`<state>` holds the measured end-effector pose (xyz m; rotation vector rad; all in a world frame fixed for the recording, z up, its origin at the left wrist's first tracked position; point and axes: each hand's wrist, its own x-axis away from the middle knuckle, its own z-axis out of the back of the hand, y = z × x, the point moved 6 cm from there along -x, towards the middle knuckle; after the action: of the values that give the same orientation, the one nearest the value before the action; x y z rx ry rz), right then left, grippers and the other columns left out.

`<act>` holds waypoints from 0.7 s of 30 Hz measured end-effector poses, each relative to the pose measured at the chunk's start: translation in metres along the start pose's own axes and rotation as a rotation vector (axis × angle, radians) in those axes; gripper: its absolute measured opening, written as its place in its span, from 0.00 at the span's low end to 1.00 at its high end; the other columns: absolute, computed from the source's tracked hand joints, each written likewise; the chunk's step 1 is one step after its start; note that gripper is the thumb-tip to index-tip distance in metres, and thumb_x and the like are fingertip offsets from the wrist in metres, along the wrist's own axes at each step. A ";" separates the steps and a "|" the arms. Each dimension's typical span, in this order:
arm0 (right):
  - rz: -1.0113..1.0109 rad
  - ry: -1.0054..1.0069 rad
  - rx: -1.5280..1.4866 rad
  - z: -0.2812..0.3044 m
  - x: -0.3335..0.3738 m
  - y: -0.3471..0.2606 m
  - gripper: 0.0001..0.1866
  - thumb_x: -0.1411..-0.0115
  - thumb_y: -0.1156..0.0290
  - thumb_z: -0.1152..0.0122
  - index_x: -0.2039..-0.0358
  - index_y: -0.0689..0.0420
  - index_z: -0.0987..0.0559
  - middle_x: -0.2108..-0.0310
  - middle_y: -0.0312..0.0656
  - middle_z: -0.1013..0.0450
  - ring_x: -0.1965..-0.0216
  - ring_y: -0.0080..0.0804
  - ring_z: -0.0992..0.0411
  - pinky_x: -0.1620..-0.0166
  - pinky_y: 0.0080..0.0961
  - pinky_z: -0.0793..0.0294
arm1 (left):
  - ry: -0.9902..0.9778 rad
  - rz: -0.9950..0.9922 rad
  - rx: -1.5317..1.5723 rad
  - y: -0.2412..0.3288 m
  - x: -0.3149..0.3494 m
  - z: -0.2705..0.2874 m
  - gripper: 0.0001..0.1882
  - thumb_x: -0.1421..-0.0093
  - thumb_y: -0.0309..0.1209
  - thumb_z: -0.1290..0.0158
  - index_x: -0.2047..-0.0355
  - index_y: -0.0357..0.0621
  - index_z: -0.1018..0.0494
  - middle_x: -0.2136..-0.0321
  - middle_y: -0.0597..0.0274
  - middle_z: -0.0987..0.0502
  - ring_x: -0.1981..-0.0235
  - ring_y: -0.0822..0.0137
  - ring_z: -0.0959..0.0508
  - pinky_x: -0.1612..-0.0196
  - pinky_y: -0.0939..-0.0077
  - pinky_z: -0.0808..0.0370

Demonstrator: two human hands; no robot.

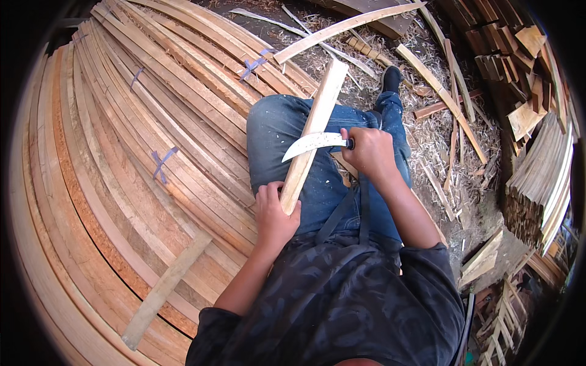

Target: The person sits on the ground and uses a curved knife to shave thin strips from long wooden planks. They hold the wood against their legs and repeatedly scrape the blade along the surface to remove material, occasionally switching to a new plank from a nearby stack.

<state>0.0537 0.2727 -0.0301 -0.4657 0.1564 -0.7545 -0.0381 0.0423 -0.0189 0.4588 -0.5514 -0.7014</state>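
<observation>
A pale wooden stick [325,100] slants across my thighs, its far end pointing up and a little to the right. My left hand [276,213] is closed round its near end. In my right hand [370,152] is a curved knife [311,144], gripped by its dark handle. The broad light blade lies across the middle of the stick, its tip pointing left. Whether the cutting edge bites into the wood I cannot tell.
Long bundled wooden strips [177,110] tied with purple bands fill the left side. A short flat batten [168,290] lies across them. Wood shavings [467,177] and loose sticks cover the ground at right, beside stacked timber [525,195].
</observation>
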 end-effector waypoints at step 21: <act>-0.309 0.163 0.128 0.037 -0.042 0.095 0.14 0.49 0.59 0.37 0.73 0.57 0.16 0.76 0.52 0.23 0.72 0.49 0.22 0.65 0.39 0.23 | 0.007 0.031 0.005 0.004 -0.006 -0.009 0.26 0.52 0.27 0.38 0.53 0.40 0.37 0.60 0.48 0.35 0.57 0.46 0.32 0.52 0.54 0.33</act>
<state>0.0938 0.3752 -0.0421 -0.3086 0.1896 -1.0996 -0.0345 0.0513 -0.0250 0.4564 -0.5527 -0.6687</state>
